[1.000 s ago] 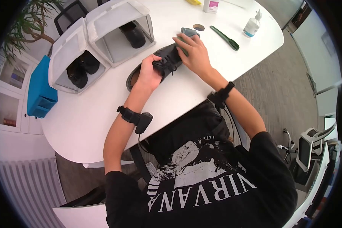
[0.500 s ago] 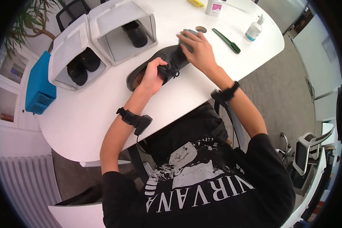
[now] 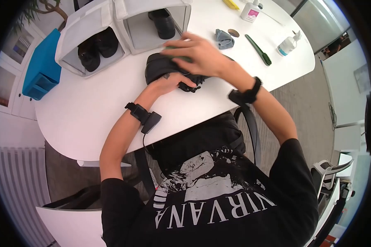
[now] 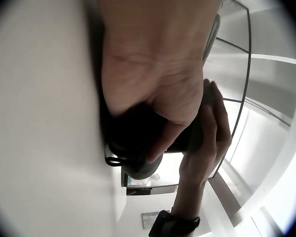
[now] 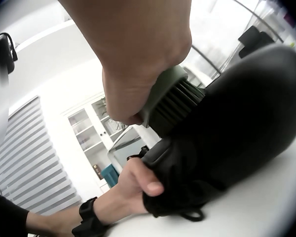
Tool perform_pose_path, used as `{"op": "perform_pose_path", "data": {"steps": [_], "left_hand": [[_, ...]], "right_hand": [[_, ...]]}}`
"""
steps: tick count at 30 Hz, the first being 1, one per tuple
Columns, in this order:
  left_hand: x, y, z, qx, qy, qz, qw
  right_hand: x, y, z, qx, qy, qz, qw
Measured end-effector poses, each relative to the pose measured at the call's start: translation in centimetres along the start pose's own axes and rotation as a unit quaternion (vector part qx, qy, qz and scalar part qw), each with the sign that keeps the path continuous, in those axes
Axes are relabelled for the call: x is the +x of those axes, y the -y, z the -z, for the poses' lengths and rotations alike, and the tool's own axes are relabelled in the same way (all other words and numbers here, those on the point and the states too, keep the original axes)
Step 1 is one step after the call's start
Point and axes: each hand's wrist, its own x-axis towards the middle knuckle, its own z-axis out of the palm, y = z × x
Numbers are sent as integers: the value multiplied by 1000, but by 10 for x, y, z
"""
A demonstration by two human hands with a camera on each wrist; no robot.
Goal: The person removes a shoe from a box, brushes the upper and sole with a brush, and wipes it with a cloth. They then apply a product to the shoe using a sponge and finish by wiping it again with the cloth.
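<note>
A black lace-up shoe [image 3: 154,68] lies on the white table in the head view, its opening out of sight. Around its lace area the left hand [image 3: 169,84] grips it, thumb over the laces. The right hand [image 3: 204,55] is over the shoe's far side, blurred. In the right wrist view that hand [image 5: 138,64] holds a green brush [image 5: 173,101], dark bristles against the shoe's upper [image 5: 251,108]. Left thumb and fingers on the shoe also show in the left wrist view, where the left hand [image 4: 150,79] hides much of it.
Two white boxes [image 3: 130,47] holding black shoes stand at the back left, beside a blue container [image 3: 41,68]. Beyond the right hand are a grey-blue cloth [image 3: 224,40], a long green brush [image 3: 258,50], a white bottle [image 3: 250,12] and a clear pump bottle [image 3: 287,46].
The right hand has moved left from the toe end toward the heel end, uncovering the cloth. The shoe has been tilted, hiding its opening, and the left hand has turned with it.
</note>
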Motion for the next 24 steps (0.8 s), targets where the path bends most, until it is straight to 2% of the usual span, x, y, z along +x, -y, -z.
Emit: {"op": "perform_pose_path", "data": {"steps": [3, 6, 7, 8, 9, 12, 13, 16, 17, 19, 22, 24], "left_hand": [[-12, -19, -13, 70, -32, -97, 992], [-4, -9, -11, 35, -44, -115, 992], [-5, -14, -13, 18, -34, -47, 998], [-14, -30, -19, 78, -57, -57, 994], [-11, -25, -18, 69, -49, -60, 995], [-15, -36, -17, 114, -44, -57, 991], [-19, -40, -19, 142, -41, -49, 988], [-8, -20, -9, 59, -53, -64, 995], [-15, -31, -14, 64, -45, -49, 996], [-14, -28, -18, 116, -93, -144, 978], [-10, -20, -19, 87, -100, -170, 977], [-5, -16, -12, 76, -49, -91, 992]], "right_hand": [[21, 21, -20, 17, 14, 11, 1000], [3, 17, -6, 33, 22, 3, 999], [-14, 13, 6, 44, 28, -8, 999], [-28, 15, 22, 30, 45, -31, 998], [-43, 15, 35, 27, 53, -52, 997], [-73, 10, 37, -43, 43, -60, 996], [-70, 13, 33, -54, 41, -48, 997], [-34, 16, 5, -87, 16, 50, 995], [-22, 17, -5, -66, -8, 49, 997], [2, 18, -20, -38, -35, 58, 997], [2, 19, -16, -44, -8, 85, 995], [-25, 12, 1, -70, 18, 72, 995]]}}
